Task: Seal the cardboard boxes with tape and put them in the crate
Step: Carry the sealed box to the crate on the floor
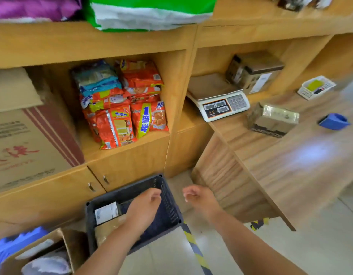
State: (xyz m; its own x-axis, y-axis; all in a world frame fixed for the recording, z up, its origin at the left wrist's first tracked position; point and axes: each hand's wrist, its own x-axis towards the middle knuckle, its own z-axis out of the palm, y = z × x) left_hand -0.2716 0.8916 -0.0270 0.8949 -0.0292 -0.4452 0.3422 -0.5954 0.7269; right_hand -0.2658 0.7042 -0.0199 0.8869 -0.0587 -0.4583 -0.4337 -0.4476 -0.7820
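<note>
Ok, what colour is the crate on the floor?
The crate is dark grey, nearly black, with slotted walls; the head view, the only one, shows it.

Matt dark plastic crate (170, 205); right of it, a glossy wood-grain counter (310, 165) bearing a cardboard box (273, 120), shiny, perhaps taped.

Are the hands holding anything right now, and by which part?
Nothing. The left hand hangs empty over the dark slotted plastic crate; the right hand, empty, beside it.
</note>
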